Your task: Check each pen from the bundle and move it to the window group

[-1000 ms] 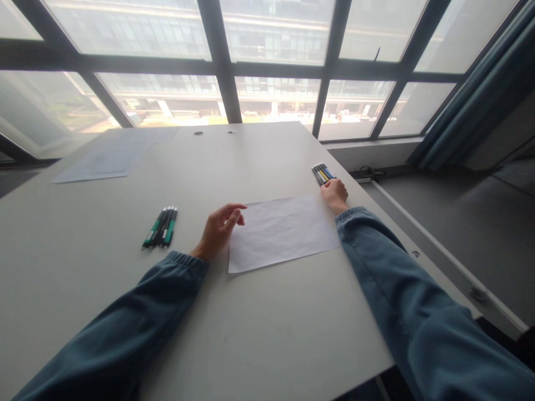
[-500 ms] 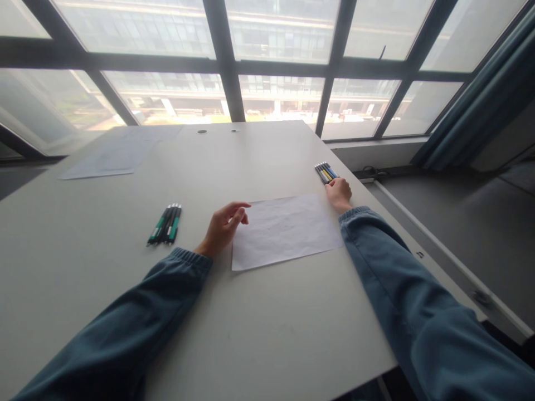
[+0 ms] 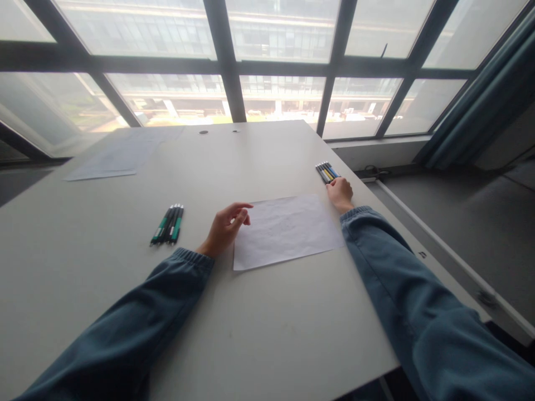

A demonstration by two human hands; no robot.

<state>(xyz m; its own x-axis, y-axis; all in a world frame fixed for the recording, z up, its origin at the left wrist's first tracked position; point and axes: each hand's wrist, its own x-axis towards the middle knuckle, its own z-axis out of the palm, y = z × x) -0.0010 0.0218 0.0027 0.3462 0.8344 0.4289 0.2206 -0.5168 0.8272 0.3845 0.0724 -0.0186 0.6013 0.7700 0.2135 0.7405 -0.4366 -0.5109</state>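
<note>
A white sheet of paper (image 3: 288, 231) lies between my two hands. My left hand (image 3: 228, 225) rests at its left edge, index finger stretched and the others loosely bent, holding nothing. Over by the table's right edge, my right hand (image 3: 340, 192) is closed over the near ends of a row of pens (image 3: 327, 171). These lie side by side, with yellow, blue and dark barrels and pale tips pointing away; the hand covers their lower parts. Left of my left hand, several black-and-green pens (image 3: 168, 224) lie in a close bunch on the table.
The white table (image 3: 267, 323) ends along its right side above a grey floor (image 3: 460, 234). More paper sheets (image 3: 108, 159) lie at the far left. Two small round fittings (image 3: 203, 132) sit near the far edge. Large windows (image 3: 280, 94) stand behind, with a blue curtain (image 3: 472, 111) at right.
The view has shifted very slightly. Both hands and the pens stay in place on the table.
</note>
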